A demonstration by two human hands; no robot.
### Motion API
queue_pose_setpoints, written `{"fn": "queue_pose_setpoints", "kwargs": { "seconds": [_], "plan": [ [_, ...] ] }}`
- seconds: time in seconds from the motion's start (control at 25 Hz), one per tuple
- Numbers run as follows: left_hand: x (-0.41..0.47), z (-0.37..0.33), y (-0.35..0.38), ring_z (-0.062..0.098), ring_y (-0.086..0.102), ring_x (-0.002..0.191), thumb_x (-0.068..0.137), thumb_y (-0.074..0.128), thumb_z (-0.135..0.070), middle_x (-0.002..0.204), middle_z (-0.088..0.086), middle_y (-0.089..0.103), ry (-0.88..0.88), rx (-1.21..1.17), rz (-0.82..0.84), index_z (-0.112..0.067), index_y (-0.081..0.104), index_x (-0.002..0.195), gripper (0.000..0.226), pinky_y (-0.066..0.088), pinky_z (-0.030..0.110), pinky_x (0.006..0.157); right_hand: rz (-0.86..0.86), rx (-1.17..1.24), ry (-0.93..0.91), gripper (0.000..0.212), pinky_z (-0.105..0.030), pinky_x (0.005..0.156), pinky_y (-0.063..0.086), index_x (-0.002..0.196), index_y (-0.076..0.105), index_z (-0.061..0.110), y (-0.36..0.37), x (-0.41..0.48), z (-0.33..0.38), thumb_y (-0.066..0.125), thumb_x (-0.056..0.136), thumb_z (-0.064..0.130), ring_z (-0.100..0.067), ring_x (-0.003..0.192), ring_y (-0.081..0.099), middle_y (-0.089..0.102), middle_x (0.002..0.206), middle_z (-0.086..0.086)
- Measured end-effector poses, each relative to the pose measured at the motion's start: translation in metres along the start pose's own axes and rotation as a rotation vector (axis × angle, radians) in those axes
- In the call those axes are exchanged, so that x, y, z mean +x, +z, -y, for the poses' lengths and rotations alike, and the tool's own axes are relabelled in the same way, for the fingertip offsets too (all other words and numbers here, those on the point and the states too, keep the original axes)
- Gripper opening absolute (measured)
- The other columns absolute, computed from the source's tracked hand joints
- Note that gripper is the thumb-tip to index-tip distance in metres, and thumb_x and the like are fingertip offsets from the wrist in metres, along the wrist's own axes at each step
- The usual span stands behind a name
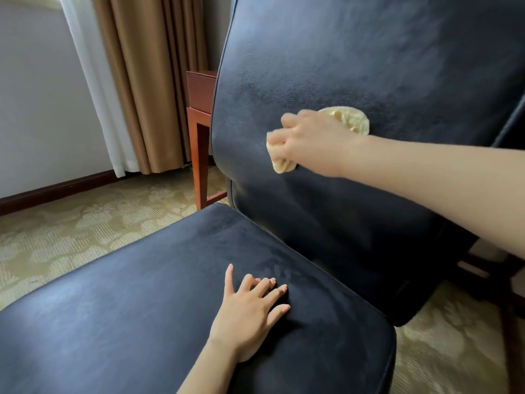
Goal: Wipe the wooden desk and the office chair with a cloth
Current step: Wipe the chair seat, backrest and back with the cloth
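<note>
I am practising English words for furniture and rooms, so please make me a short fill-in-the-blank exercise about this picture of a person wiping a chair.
1. The right hand presses the yellow cloth against the ____ of the chair.
2. The left hand lies flat on the chair's ____.
3. The floor beside the chair is covered with patterned ____.

Missing words: backrest; seat; carpet.

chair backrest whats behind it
Behind the backrest, a reddish wooden desk shows only its corner and one leg at the left edge, brown curtains beyond it. The backrest covers the rest of the desk.
</note>
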State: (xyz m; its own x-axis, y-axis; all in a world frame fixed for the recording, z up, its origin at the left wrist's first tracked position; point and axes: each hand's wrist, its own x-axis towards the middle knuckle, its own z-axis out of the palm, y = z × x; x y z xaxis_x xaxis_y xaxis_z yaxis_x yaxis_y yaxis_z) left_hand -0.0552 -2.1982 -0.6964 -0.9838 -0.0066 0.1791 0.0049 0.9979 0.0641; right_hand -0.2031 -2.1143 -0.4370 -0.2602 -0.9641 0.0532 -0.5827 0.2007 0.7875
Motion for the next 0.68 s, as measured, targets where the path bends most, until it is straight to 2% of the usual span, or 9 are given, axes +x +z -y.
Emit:
{"fn": "queue_pose_setpoints", "kwargs": {
  "seconds": [0.08,0.12,0.2,0.24,0.36,0.44,0.56,0.64,0.68],
  "plan": [
    [-0.002,-0.002,0.0,0.013,0.058,0.094,0.096,0.019,-0.052,0.111,-0.019,0.062,0.006,0.005,-0.05,-0.039,0.061,0.121,0.051,0.013,0.057,0.107,-0.066,-0.016,0.026,0.038,-0.033,0.07,0.028,0.112,0.054,0.015,0.003,-0.024,-0.004,0.038,0.083,-0.004,-0.026,0.099,0.044,0.05,0.122,-0.003],
    [-0.002,-0.003,0.0,0.012,0.06,0.089,0.095,0.024,-0.051,0.106,-0.019,0.064,0.025,0.013,-0.089,-0.038,0.065,0.116,0.048,0.019,0.057,0.103,-0.135,-0.041,-0.001,0.039,-0.033,0.067,0.032,0.105,0.059,0.013,0.005,-0.041,-0.002,0.035,0.08,-0.005,-0.026,0.092,0.048,0.054,0.116,-0.005],
    [-0.002,-0.002,0.002,0.013,0.062,0.087,0.094,0.028,-0.05,0.103,-0.018,0.065,0.042,0.025,-0.117,-0.037,0.067,0.113,0.046,0.022,0.057,0.1,-0.179,-0.095,-0.08,0.041,-0.032,0.059,0.039,0.088,0.066,0.019,0.01,-0.075,0.008,0.031,0.076,-0.001,-0.022,0.076,0.053,0.062,0.099,-0.001],
    [-0.003,-0.002,0.003,0.013,0.062,0.087,0.094,0.028,-0.05,0.104,-0.017,0.066,0.046,0.031,-0.139,-0.036,0.068,0.113,0.046,0.023,0.057,0.099,-0.144,-0.095,-0.139,0.04,-0.031,0.058,0.04,0.081,0.066,0.023,0.013,-0.091,0.014,0.032,0.076,0.001,-0.02,0.071,0.053,0.063,0.092,0.001],
    [-0.004,-0.004,0.004,0.013,0.064,0.09,0.094,0.028,-0.049,0.105,-0.016,0.067,0.04,0.047,-0.183,-0.036,0.069,0.111,0.046,0.023,0.056,0.099,-0.033,-0.073,-0.363,0.021,-0.027,0.056,0.045,0.064,0.06,0.028,0.018,-0.128,0.029,0.055,0.077,0.014,-0.015,0.067,0.052,0.059,0.075,0.008],
    [-0.005,-0.003,0.002,0.012,0.064,0.091,0.093,0.028,-0.048,0.104,-0.016,0.066,0.024,0.032,-0.188,-0.036,0.069,0.11,0.046,0.022,0.054,0.099,0.094,-0.094,-0.5,0.018,-0.024,0.057,0.045,0.061,0.058,0.032,0.016,-0.132,0.03,0.07,0.071,0.023,-0.011,0.069,0.053,0.056,0.069,0.014],
    [-0.006,-0.005,-0.001,0.013,0.064,0.092,0.093,0.029,-0.047,0.104,-0.016,0.066,0.015,0.012,-0.185,-0.034,0.07,0.107,0.046,0.024,0.051,0.099,0.228,-0.104,-0.564,0.015,-0.023,0.066,0.036,0.075,0.056,0.033,0.003,-0.105,0.017,0.066,0.077,0.022,-0.012,0.084,0.046,0.058,0.086,0.015],
    [-0.007,-0.005,-0.001,0.017,0.064,0.102,0.093,0.028,-0.047,0.112,-0.014,0.066,-0.006,-0.004,-0.154,-0.033,0.07,0.109,0.047,0.024,0.048,0.099,0.28,-0.118,-0.568,0.025,-0.025,0.074,0.028,0.093,0.053,0.034,0.005,-0.074,0.007,0.059,0.079,0.015,-0.012,0.094,0.035,0.052,0.107,0.016],
    [-0.008,-0.006,-0.001,0.019,0.063,0.109,0.094,0.028,-0.048,0.117,-0.012,0.065,-0.016,-0.01,-0.139,-0.033,0.069,0.111,0.048,0.024,0.047,0.1,0.292,-0.126,-0.561,0.032,-0.024,0.075,0.025,0.099,0.051,0.035,0.005,-0.059,0.003,0.059,0.078,0.012,-0.01,0.093,0.03,0.049,0.113,0.018]
  ]
}}
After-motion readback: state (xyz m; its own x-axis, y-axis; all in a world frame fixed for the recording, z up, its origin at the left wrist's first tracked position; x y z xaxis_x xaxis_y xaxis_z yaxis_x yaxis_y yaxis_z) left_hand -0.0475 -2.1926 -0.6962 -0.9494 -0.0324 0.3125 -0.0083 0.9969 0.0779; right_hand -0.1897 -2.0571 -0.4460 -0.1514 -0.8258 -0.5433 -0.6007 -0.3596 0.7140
